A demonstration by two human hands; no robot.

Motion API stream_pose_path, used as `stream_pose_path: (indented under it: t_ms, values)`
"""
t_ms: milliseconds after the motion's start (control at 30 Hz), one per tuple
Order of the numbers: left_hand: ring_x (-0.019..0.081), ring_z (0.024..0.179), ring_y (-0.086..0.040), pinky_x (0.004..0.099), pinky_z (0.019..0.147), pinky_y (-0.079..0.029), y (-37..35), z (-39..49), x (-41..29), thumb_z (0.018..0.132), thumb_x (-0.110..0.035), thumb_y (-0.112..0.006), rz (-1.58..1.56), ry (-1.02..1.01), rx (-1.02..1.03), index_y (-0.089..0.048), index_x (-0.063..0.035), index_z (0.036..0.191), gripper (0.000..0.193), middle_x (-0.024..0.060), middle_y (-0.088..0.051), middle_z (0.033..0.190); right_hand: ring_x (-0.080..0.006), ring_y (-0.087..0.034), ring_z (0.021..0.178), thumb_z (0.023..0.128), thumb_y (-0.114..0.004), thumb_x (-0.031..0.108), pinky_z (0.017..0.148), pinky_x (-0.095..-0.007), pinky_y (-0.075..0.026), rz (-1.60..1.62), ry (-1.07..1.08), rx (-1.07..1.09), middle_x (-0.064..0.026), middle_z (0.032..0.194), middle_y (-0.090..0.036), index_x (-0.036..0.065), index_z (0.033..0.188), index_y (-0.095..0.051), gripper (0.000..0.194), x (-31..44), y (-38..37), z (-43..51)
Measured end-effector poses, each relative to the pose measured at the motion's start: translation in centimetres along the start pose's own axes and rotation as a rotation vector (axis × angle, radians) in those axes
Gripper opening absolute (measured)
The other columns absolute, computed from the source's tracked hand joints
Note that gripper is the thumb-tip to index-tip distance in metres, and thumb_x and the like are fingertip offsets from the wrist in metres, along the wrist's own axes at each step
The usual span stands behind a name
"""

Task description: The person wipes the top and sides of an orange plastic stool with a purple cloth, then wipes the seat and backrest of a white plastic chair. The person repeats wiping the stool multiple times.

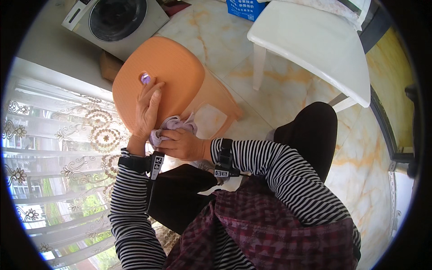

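Observation:
An orange plastic stool (179, 71) stands before me, its seat facing up towards the camera and an oval hole near the middle. My left hand (148, 108) lies on the seat with its fingers apart, their tips beside the hole, and holds nothing. Through the hole something pale purple shows. My right hand (184, 145) grips a crumpled light purple cloth (175, 124) at the near edge of the seat, close to my left wrist. Part of the cloth is hidden under the fingers.
A front-loading washing machine (114, 20) stands beyond the stool. To the right is a white chair (310, 44), near a blue bag (245, 9) bearing writing. Sheer patterned curtains (74, 152) hang on the left. My knee is below the chair, over the marbled tile floor (276, 104).

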State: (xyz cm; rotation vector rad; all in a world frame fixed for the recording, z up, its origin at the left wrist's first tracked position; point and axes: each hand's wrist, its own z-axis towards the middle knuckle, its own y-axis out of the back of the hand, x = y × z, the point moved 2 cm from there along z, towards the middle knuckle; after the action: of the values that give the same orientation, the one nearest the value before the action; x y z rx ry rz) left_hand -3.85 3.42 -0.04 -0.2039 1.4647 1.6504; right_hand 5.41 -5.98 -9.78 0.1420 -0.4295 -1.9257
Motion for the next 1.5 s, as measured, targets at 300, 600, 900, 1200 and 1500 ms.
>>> stream_pose_path:
  t_ms: [300,600,900,1200,1500]
  values:
    - [0.0372,0.132,-0.038,0.041,0.11,-0.027,-0.3,-0.1,0.3,0.096,-0.035,-0.051,0.137,-0.058,0.006,-0.061,-0.0038,0.122,0.041,0.0216,-0.048,0.137,-0.0255,-0.054,0.102,0.072,-0.06,0.014,0.091,-0.0408,-0.042,0.034,-0.357,0.254,-0.0013,0.1,-0.06,0.012,0.087,-0.063,0.015,-5.2,0.9,-10.7]
    - [0.0391,0.13,-0.039,0.0434,0.108,-0.028,-0.8,-0.4,-1.1,0.088,-0.04,-0.061,0.288,-0.084,-0.007,-0.058,-0.0022,0.125,0.053,0.0229,-0.047,0.136,-0.0285,-0.053,0.093,0.071,-0.061,0.013,0.09,-0.043,-0.04,-0.243,-0.532,0.452,-0.0069,0.102,-0.056,0.01,0.09,-0.06,0.02,-5.5,0.4,-20.8]
    - [0.0418,0.128,-0.039,0.047,0.107,-0.028,-1.3,-0.1,-1.3,0.081,-0.043,-0.068,0.333,-0.121,0.018,-0.056,-0.0023,0.126,0.062,0.0241,-0.047,0.135,-0.021,-0.055,0.088,0.067,-0.063,0.012,0.086,-0.0392,-0.038,-0.082,-0.603,0.689,-0.0007,0.092,-0.059,0.015,0.08,-0.063,0.014,-2.2,-5.0,-20.1]
    - [0.0422,0.134,-0.032,0.0502,0.109,-0.025,-1.2,-0.4,-1.8,0.068,-0.05,-0.077,0.548,-0.08,0.072,-0.046,-0.0073,0.137,0.087,0.0241,-0.037,0.144,-0.0247,-0.056,0.094,0.07,-0.057,0.007,0.089,-0.0401,-0.038,0.078,-0.621,0.752,-0.0061,0.103,-0.06,0.01,0.101,-0.064,0.032,-2.6,-4.5,-19.3]
    - [0.0394,0.138,-0.027,0.0553,0.11,-0.022,-1.3,-0.4,-2.4,0.066,-0.049,-0.078,0.59,-0.046,0.114,-0.04,-0.01,0.142,0.093,0.0227,-0.032,0.148,-0.0141,-0.061,0.093,0.078,-0.054,0.0,0.083,-0.0276,-0.049,0.736,-1.358,-0.077,-0.0055,0.1,-0.066,0.001,0.107,-0.065,0.031,-7.1,3.4,-13.4]
